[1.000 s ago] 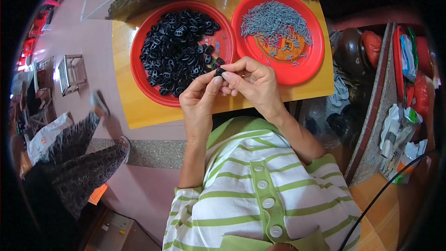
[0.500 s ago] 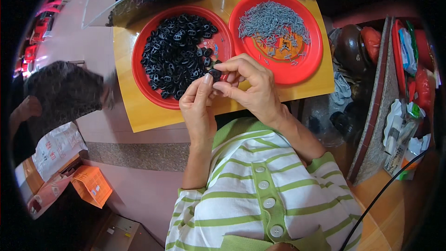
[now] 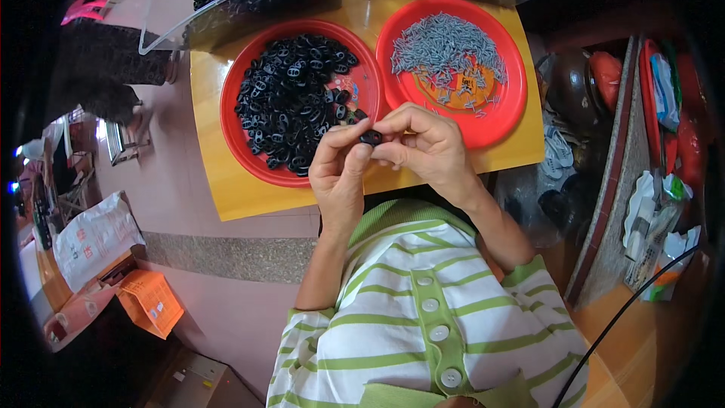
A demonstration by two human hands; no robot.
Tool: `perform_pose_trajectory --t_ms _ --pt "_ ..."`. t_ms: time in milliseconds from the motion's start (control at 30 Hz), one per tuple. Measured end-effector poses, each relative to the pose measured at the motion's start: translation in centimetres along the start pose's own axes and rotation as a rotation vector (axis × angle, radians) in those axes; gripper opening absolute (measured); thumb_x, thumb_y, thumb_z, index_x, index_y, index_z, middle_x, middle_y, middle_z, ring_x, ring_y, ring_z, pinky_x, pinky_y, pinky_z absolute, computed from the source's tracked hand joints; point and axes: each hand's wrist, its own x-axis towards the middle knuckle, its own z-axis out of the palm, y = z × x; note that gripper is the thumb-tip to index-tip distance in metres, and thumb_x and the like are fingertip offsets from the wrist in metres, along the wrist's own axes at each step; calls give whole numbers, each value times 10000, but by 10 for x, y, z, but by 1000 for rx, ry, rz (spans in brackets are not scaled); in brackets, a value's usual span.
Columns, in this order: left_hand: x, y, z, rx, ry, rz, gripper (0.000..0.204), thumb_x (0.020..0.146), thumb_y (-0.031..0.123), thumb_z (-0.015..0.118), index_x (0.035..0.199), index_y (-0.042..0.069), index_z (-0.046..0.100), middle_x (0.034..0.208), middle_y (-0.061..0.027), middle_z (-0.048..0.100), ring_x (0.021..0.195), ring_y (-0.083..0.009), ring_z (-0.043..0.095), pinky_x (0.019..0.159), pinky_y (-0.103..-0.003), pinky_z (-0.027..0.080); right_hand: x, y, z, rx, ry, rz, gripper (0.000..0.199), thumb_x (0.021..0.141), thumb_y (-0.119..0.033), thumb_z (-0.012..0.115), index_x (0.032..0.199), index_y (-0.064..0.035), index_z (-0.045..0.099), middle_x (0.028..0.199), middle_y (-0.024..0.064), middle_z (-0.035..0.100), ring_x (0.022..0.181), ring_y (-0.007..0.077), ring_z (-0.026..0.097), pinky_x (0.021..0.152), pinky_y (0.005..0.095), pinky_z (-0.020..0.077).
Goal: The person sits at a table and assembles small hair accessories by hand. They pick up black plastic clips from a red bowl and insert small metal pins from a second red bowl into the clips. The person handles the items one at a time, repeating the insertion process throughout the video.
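Between the fingertips of both hands is a small black oval plastic part (image 3: 371, 137). My left hand (image 3: 340, 170) pinches it from the left with thumb and forefinger. From the right, my right hand (image 3: 429, 148) closes thumb and forefinger on its other side; whether a screw is there too is hidden by the fingers. Just beyond my left hand, a red round tray (image 3: 236, 153) holds a heap of similar black parts (image 3: 283, 98). To its right stands a second red tray (image 3: 513, 98) with a pile of small grey screws (image 3: 445, 41), a few scattered near its front.
Both trays stand on a yellow tabletop (image 3: 249, 200). Behind them, clear plastic bins (image 3: 264, 0) hold more black parts. On the right are a dark jar (image 3: 568, 79) and a shelf edge with packets. An orange box (image 3: 151, 302) and a white sack (image 3: 98, 242) lie at left.
Both hands have moved slightly right and nearer my body with the black part. The dark-clad person at the left has moved farther off. The view has shifted a little.
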Motion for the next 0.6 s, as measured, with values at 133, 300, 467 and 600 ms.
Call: perform_pose_trajectory --t_ms 133,300,467,600 --pt "-3 -3 -1 -13 -46 11 169 909 7 529 1072 -17 569 1047 -75 540 825 -121 563 671 -237 500 -6 -1 -5 66 -58 66 171 829 7 665 965 34 564 883 15 542 787 51 539 652 208 488" --pt "-3 -2 3 -46 -52 -3 122 886 -29 561 1006 -32 588 947 -101 565 705 -131 577 640 -236 489 -12 3 -7 10 -52 103 133 862 -19 635 955 31 555 864 18 568 763 65 575 623 201 481" --pt "2 -1 1 104 -73 -11 186 871 -2 599 1056 -23 597 940 -71 561 740 -111 565 668 -224 470 -8 7 -11 70 -30 123 135 873 -28 625 986 13 562 863 32 613 733 82 609 607 205 487" --pt "31 7 2 347 -6 14 306 824 -8 642 1128 -2 608 927 -40 560 778 -92 544 699 -222 449 22 -17 -23 -26 75 117 180 847 -31 651 1021 -16 607 905 43 651 745 74 607 621 212 497"
